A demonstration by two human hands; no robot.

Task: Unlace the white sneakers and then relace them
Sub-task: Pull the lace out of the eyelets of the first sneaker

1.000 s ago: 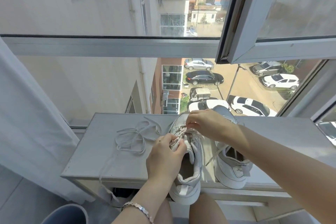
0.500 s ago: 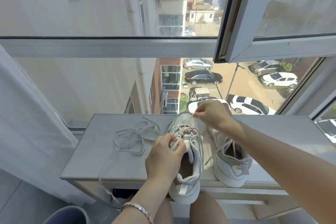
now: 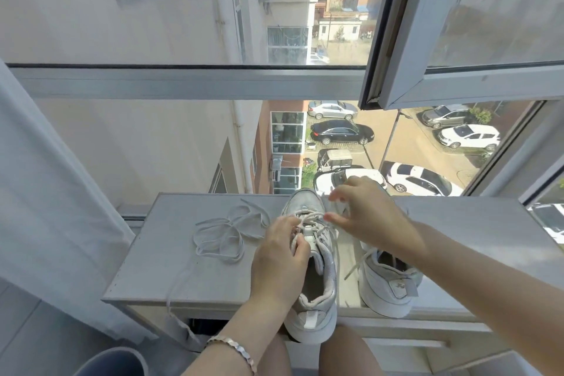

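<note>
The left hand [image 3: 279,259] pinches the laces [image 3: 317,218] of the near white sneaker [image 3: 320,290] on the grey ledge [image 3: 183,268]. The blurred right hand [image 3: 367,217] hovers above, loosely spread. The second sneaker [image 3: 386,293] beside it bears an unreadable heel logo [image 3: 396,285].

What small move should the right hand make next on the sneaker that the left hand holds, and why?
Probably the right hand should pinch the top lace crossing and pull it out. The left hand grips the near sneaker at its tongue, its lace is threaded, and one loose lace lies on the ledge.
</note>
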